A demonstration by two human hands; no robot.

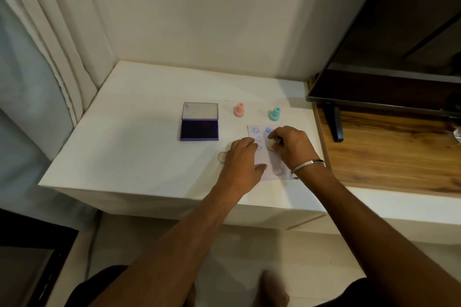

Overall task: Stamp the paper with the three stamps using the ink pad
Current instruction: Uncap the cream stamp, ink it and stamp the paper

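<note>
While the left hand lies flat on the paper with its fingers straight and its thumb spread toward the near edge, the right hand curls its fingers around a pale stamp and holds it down on the sheet. The paper rests near the right front of the white table; three blue smiley prints run down its left side, and a solid blue print shows near its top, just beyond the right hand. A silver bangle circles the right wrist. Behind the paper stand a pink stamp and a teal stamp, both upright and well apart from each other. To the left of the pink one sits the purple ink pad, its lid open and tilted back. A small clear round cap lies on the table just left of the left hand. A dark television screen stands on a wooden counter to the right.
</note>
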